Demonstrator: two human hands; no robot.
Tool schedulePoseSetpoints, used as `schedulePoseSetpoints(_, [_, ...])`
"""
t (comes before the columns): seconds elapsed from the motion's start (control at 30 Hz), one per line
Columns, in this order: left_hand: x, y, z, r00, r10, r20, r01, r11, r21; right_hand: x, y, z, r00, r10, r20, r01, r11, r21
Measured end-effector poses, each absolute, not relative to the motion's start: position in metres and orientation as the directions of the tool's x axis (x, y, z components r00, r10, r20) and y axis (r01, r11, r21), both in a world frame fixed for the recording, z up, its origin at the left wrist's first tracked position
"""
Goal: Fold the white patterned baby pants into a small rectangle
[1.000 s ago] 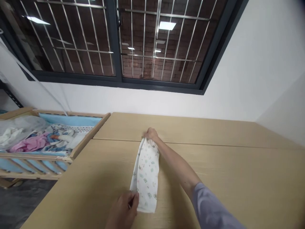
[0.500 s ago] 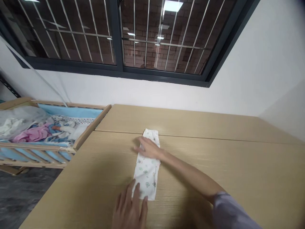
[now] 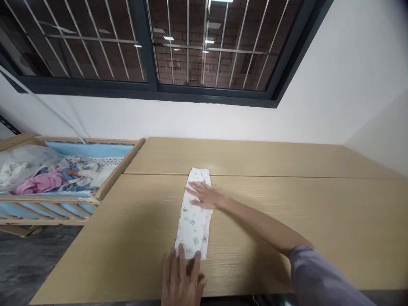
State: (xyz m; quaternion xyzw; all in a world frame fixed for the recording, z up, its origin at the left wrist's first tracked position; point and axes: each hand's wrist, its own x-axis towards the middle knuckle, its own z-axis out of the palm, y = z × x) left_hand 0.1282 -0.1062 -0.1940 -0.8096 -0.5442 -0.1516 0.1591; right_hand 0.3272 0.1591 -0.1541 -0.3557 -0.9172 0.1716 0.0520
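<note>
A long, narrow folded white cloth (image 3: 193, 227) with a small green and brown print lies flat on the wooden tabletop (image 3: 274, 221). It looks like a baby garment, though its exact kind cannot be made out. My right hand (image 3: 204, 195) rests flat across its upper part, fingers spread and pointing left. At the near end, my left hand (image 3: 182, 274) has its fingers apart, the tips touching the cloth's lower edge. Neither hand grasps anything.
To the left stands a wooden crib (image 3: 121, 170) with a blue lining, holding rumpled clothes (image 3: 44, 182) and a clear plastic bag (image 3: 30, 161). A seam crosses the tabletop near the cloth's far end. Behind are a white wall and a barred window (image 3: 153, 87).
My right hand has slid slightly right over the cloth, its fingers now spread flat. My left hand has shifted a little right at the near end. The camera view has tilted slightly.
</note>
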Motion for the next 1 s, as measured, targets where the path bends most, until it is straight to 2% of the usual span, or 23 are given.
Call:
schedulePoseSetpoints(0.17, [0.137, -0.109, -0.192, 0.316, 0.852, 0.418, 0.946, -0.317, -0.067, 0.343, 0.232, -0.158, -0.644, 0.765, -0.001, 0.753, 0.633, -0.181])
schedulePoseSetpoints(0.3, [0.138, -0.109, -0.188, 0.328, 0.834, 0.444, 0.944, -0.31, -0.114, 0.346, 0.245, -0.156, -0.664, 0.747, 0.013, 0.738, 0.658, -0.15])
schedulePoseSetpoints(0.4, [0.13, -0.1, -0.179, 0.37, 0.799, 0.474, 0.924, -0.371, -0.096, 0.343, 0.222, -0.146, -0.645, 0.76, 0.076, 0.738, 0.646, -0.194])
schedulePoseSetpoints(0.53, [0.11, -0.076, -0.158, 0.371, 0.751, 0.546, 0.904, -0.426, -0.029, 0.338, 0.143, -0.125, -0.628, 0.741, 0.238, 0.666, 0.67, -0.329])
schedulePoseSetpoints(0.63, [0.097, -0.063, -0.146, 0.448, 0.706, 0.548, 0.852, -0.523, -0.022, 0.336, 0.064, -0.112, -0.774, 0.603, 0.193, 0.468, 0.751, -0.466])
schedulePoseSetpoints(0.7, [0.091, -0.062, -0.144, 0.552, 0.676, 0.488, 0.782, -0.623, -0.022, 0.338, 0.017, -0.11, -0.818, 0.558, 0.141, 0.439, 0.763, -0.474])
schedulePoseSetpoints(0.77, [0.088, -0.067, -0.147, 0.636, 0.637, 0.436, 0.717, -0.697, -0.027, 0.343, -0.021, -0.114, -0.809, 0.576, 0.12, 0.482, 0.765, -0.426])
schedulePoseSetpoints(0.87, [0.087, -0.079, -0.156, 0.723, 0.536, 0.436, 0.625, -0.776, -0.083, 0.353, -0.059, -0.125, -0.759, 0.634, 0.148, 0.568, 0.756, -0.326])
schedulePoseSetpoints(1.0, [0.091, -0.093, -0.161, 0.75, 0.464, 0.47, 0.566, -0.819, -0.094, 0.359, -0.088, -0.147, -0.77, 0.572, 0.281, 0.566, 0.817, -0.113])
